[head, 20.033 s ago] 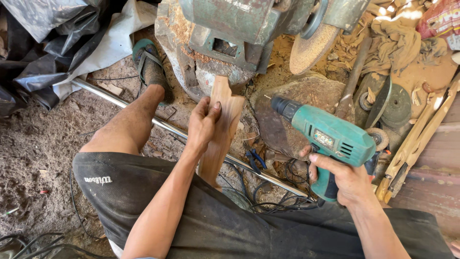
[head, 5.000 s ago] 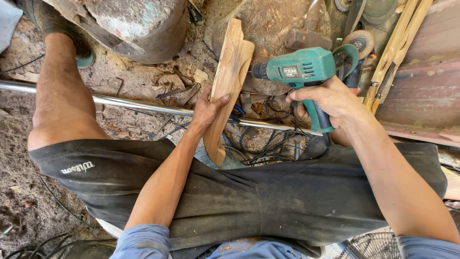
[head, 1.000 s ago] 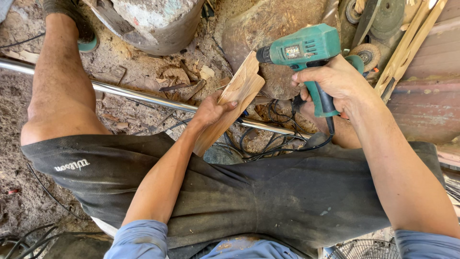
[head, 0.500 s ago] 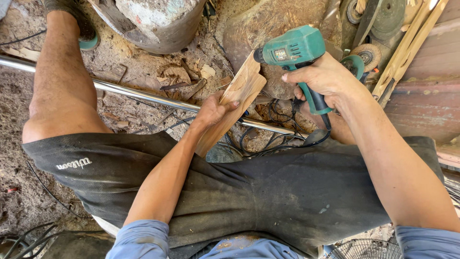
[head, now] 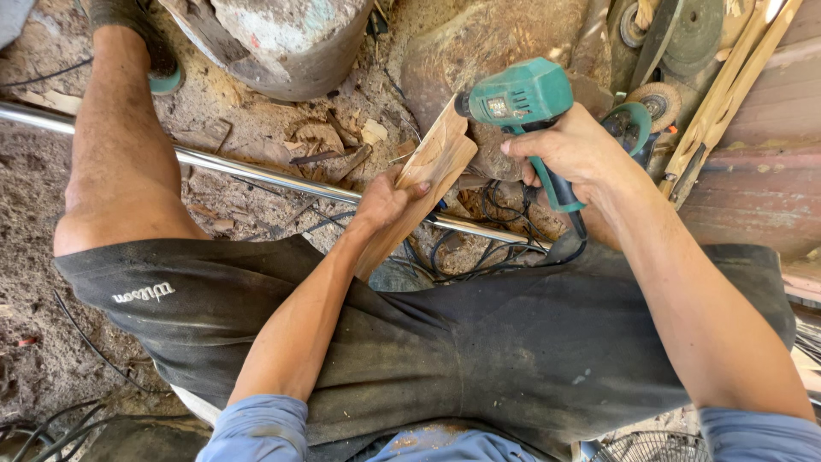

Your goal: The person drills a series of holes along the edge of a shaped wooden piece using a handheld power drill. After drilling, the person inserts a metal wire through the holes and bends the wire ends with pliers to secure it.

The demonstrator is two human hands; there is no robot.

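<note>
The left hand [head: 386, 198] grips a flat wooden piece [head: 421, 184], fingers and thumb clenched around its middle. The piece stands tilted, its lower end down against the dark shorts [head: 445, 342] between the knees, its notched upper end pointing up and to the right. The right hand [head: 569, 154] is wrapped tight around the handle of a green power drill [head: 517, 98], the index finger stretched along the front of the grip. The drill's nose points left and meets the upper end of the wooden piece; whether a bit is touching the wood cannot be told.

Behind the wooden piece a shiny metal pipe [head: 256, 171] runs across the dirt floor [head: 34, 197] from the left edge toward the middle, passing under the hands. Black cables [head: 487, 248] lie tangled on the ground just below the drill. A large rounded stone or drum [head: 274, 38] sits at the top, near a bare leg [head: 120, 162] stretched out to the left. At the top right corner, discs [head: 693, 30] and wooden slats [head: 727, 85] lean near a rusty wall.
</note>
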